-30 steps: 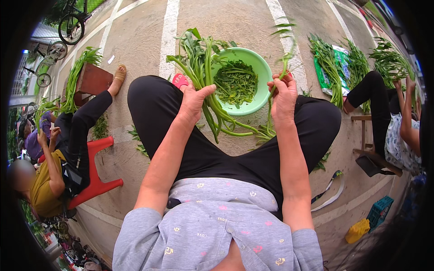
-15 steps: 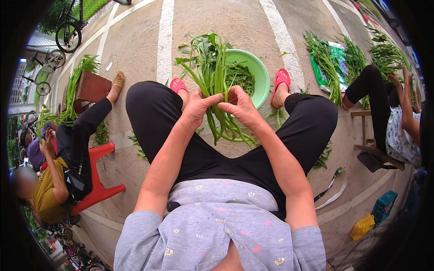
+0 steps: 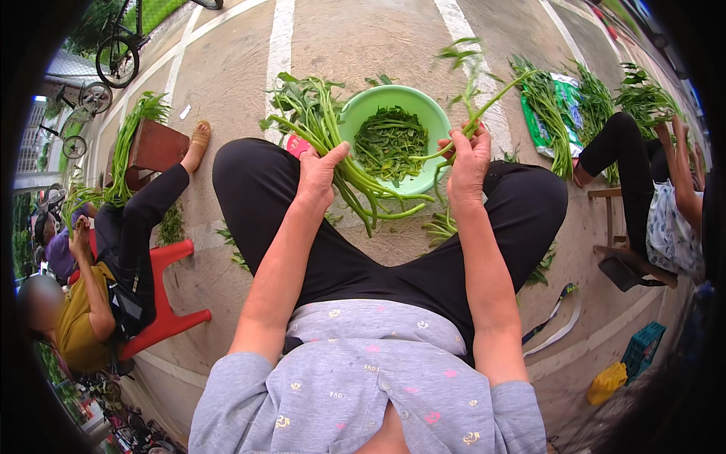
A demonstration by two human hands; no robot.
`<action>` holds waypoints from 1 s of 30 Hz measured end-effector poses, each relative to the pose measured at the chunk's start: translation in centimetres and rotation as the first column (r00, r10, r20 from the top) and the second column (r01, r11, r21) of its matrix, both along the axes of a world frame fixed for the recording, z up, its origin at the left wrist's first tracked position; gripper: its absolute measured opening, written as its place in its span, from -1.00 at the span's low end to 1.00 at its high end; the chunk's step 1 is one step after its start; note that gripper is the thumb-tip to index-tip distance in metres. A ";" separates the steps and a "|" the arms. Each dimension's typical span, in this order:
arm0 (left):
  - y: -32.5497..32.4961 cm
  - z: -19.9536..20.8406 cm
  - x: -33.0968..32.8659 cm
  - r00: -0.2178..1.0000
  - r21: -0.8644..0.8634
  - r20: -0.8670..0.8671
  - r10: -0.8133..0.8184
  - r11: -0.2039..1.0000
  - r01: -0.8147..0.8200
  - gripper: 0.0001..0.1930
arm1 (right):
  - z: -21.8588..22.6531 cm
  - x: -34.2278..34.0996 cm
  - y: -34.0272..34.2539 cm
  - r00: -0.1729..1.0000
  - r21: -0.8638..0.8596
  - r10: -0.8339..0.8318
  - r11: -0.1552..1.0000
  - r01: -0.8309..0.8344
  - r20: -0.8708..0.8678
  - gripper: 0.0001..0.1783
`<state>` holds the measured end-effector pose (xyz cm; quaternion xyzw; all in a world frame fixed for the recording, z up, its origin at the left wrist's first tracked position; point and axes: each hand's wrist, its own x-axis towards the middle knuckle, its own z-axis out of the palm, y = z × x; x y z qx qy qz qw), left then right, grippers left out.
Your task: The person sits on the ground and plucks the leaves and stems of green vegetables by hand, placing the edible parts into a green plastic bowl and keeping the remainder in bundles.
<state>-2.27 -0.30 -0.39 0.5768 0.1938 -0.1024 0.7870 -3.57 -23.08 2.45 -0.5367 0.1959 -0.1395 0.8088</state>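
Observation:
My left hand (image 3: 318, 175) is closed round a bunch of water spinach (image 3: 321, 125), its leaves to the far left and its cut stem ends hanging down between my knees. To the right, my right hand (image 3: 468, 168) pinches a few separate water spinach stems (image 3: 488, 108), their leafy tops pointing up and away. Between and beyond both hands stands a light green basin (image 3: 437, 113) holding a heap of picked leaves (image 3: 390, 144). Under my right hand, loose stems (image 3: 440, 227) lie on the ground.
Beside me on the left, a person in a mustard top (image 3: 85, 325) sits on a red stool (image 3: 170, 303). At the right, bundles of greens (image 3: 546, 110) lie by a green and white sack (image 3: 567, 98), next to another seated person. A yellow bag (image 3: 606, 380) and teal crate (image 3: 643, 349) are behind right.
My hands have moved apart: the left went left with the bunch, the right went right with a few stems pulled from it. The basin and its leaves now show more fully.

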 end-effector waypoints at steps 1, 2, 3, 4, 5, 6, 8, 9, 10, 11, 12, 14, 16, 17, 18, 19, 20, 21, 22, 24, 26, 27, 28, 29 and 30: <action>0.1 -0.1 0.0 1.000 0.002 0.013 0.005 1.000 -0.005 -0.74 | 0.1 0.1 -0.1 0.998 -0.039 -0.032 0.999 0.034 0.051 -0.74; 0.1 -0.2 -0.1 1.000 0.013 0.014 0.002 1.000 -0.002 -0.75 | -0.1 0.1 -0.1 0.998 -0.156 0.007 0.988 0.003 0.065 -0.75; -0.2 -0.1 -0.1 1.000 0.025 0.018 -0.006 1.000 0.005 -0.75 | -0.4 0.1 0.1 0.994 -0.196 0.106 0.976 -0.099 0.028 -0.76; -0.5 0.1 -0.2 1.000 0.036 0.021 -0.013 0.999 0.012 -0.75 | -0.7 0.0 0.4 0.979 -0.232 0.203 0.952 -0.201 -0.013 -0.76; -0.7 0.2 -0.4 0.999 0.025 0.018 -0.042 0.999 0.041 -0.75 | -1.1 -0.1 1.0 0.953 -0.263 0.296 0.917 -0.301 -0.057 -0.77; -1.0 0.4 -0.5 0.997 0.011 0.012 -0.073 0.997 0.072 -0.76 | -1.5 -0.4 2.0 0.932 -0.282 0.360 0.891 -0.356 -0.040 -0.82; -1.4 0.7 -0.6 0.992 -0.007 -0.004 -0.123 0.992 0.123 -0.75 | -2.1 -1.1 3.6 0.839 -0.253 0.533 0.802 -0.542 -0.109 -0.81; -1.6 0.8 -0.8 0.987 -0.026 0.025 -0.157 0.987 0.157 -0.75 | -2.2 -1.5 4.3 0.787 -0.203 0.603 0.761 -0.616 -0.128 -0.80; -1.9 0.9 -0.9 0.980 -0.045 0.054 -0.190 0.980 0.193 -0.74 | -2.5 -1.8 4.8 0.754 -0.165 0.646 0.736 -0.657 -0.118 -0.79; -2.0 1.0 -1.0 0.971 -0.062 0.084 -0.223 0.972 0.229 -0.73 | -2.9 -2.1 5.1 0.719 -0.128 0.687 0.708 -0.695 -0.106 -0.78; -2.0 1.2 -1.1 0.963 -0.089 0.075 -0.257 0.961 0.263 -0.68 | -3.0 -2.1 5.4 0.721 -0.122 0.685 0.711 -0.693 -0.105 -0.77; -2.0 0.9 -1.1 0.957 -0.132 0.046 -0.287 0.948 0.290 -0.65 | -2.9 -2.1 5.3 0.713 -0.067 0.687 0.712 -0.699 -0.143 -0.77; -1.9 0.9 -1.1 0.950 -0.167 0.036 -0.311 0.935 0.312 -0.63 | -2.1 -2.0 5.1 0.693 -0.018 0.694 0.704 -0.710 -0.196 -0.79; -1.9 0.9 -1.1 0.947 -0.180 0.040 -0.320 0.930 0.322 -0.62 | -1.9 -2.0 5.1 0.690 0.011 0.702 0.702 -0.712 -0.180 -0.79; -1.9 0.9 -1.2 0.943 -0.194 0.045 -0.331 0.923 0.333 -0.61 | -1.7 -2.0 5.0 0.688 0.038 0.707 0.701 -0.712 -0.164 -0.79; -1.9 0.9 -1.2 0.944 -0.187 0.052 -0.327 0.925 0.330 -0.62 | -1.6 -2.1 5.0 0.686 0.066 0.713 0.699 -0.712 -0.147 -0.78; -1.9 0.9 -1.1 0.945 -0.179 0.058 -0.322 0.928 0.327 -0.62 | -1.8 -2.1 4.9 0.697 0.064 0.704 0.709 -0.703 -0.137 -0.79; -2.0 0.8 -1.1 0.946 -0.172 0.064 -0.319 0.930 0.325 -0.63 | -2.1 -2.0 4.8 0.709 0.063 0.694 0.719 -0.692 -0.128 -0.79; -2.0 0.8 -1.1 0.947 -0.155 0.075 -0.313 0.934 0.321 -0.64 | -2.5 -2.0 4.7 0.720 0.062 0.684 0.729 -0.682 -0.118 -0.79; -2.0 0.8 -0.9 0.949 -0.119 0.096 -0.299 0.943 0.310 -0.66 | -3.1 -1.7 4.4 0.775 0.047 0.623 0.781 -0.622 -0.103 -0.80; -1.7 0.8 -0.7 0.965 -0.053 0.012 -0.261 0.964 0.261 -0.66 | -3.2 -1.5 4.1 0.837 -0.003 0.532 0.844 -0.537 -0.124 -0.81; -1.5 0.8 -0.6 0.971 -0.020 -0.029 -0.239 0.971 0.239 -0.66 | -3.3 -1.2 3.9 0.871 -0.090 0.464 0.872 -0.481 -0.163 -0.82; -1.2 0.6 -0.5 0.977 0.003 -0.043 -0.207 0.978 0.207 -0.68 | -3.3 -0.9 3.5 0.905 -0.109 0.392 0.905 -0.412 -0.169 -0.83; -1.1 0.5 -0.4 0.986 0.001 -0.040 -0.162 0.987 0.162 -0.71 | -3.2 -0.6 3.0 0.933 -0.129 0.316 0.932 -0.340 -0.172 -0.83; -0.9 0.4 -0.4 0.993 0.000 -0.036 -0.114 0.993 0.114 -0.74 | -2.9 -0.2 2.5 0.960 -0.111 0.238 0.961 -0.255 -0.151 -0.83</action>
